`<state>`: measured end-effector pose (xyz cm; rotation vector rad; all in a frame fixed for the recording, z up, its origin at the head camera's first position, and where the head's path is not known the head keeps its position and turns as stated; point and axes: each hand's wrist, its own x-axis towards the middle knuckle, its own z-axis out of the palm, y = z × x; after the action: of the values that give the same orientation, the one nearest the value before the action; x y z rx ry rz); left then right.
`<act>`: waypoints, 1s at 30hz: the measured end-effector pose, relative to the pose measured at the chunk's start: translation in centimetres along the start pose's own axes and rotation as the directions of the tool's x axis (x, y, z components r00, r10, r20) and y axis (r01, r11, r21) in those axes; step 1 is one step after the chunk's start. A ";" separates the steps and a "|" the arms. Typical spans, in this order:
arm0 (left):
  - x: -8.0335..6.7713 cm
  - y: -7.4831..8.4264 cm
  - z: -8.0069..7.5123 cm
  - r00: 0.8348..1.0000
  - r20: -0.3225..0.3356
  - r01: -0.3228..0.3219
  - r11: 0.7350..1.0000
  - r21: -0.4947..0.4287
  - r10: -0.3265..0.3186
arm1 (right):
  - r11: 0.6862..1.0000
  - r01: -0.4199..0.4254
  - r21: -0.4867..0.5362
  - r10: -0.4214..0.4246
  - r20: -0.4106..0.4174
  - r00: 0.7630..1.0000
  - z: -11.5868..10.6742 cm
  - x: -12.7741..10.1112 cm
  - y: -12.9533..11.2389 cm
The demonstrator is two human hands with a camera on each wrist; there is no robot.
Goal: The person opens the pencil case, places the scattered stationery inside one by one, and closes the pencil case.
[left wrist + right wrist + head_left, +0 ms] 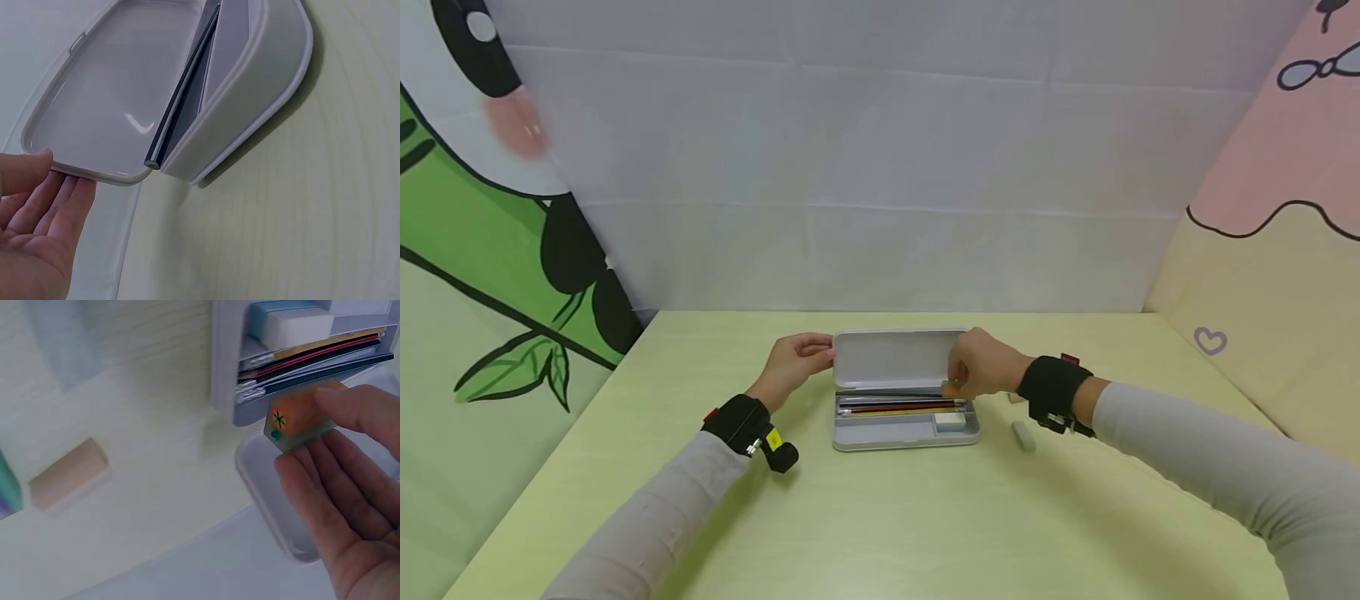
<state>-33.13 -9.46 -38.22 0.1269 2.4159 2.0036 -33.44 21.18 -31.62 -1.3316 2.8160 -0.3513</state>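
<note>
Right hand [981, 367] pinching an orange eraser [294, 422] over the open pencil case [904, 432], left hand [793, 362] with relaxed fingers touching the lid [891, 357] at nine o'clock

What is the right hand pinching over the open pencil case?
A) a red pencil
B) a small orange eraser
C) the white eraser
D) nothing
B: the right hand pinches a small orange eraser above the pencil case; the white eraser lies in its compartment.

Left hand [792, 364] fingers straight and relaxed, arm stretched forward. Right hand [983, 365] fingers curled in a pinch, wrist bent inward.
</note>
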 end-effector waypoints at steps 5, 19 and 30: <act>0.0 -0.1 0.0 1.000 -0.001 0.003 1.000 0.002 -0.003 | 1.000 0.014 0.002 -0.014 0.026 1.000 0.6 2.2 -2.5; 0.0 0.0 0.1 1.000 -0.014 0.006 1.000 0.010 -0.006 | 0.998 0.059 0.004 -0.059 0.107 0.993 2.4 5.9 -7.3; -0.2 0.0 -0.1 1.000 0.004 -0.027 1.000 0.006 0.027 | 0.987 0.157 0.037 -0.160 0.117 0.980 4.6 7.7 -9.6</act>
<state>-32.89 -9.56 -38.26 0.1642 2.4307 2.0052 -30.58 8.54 -33.42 -1.5214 2.6068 -0.2993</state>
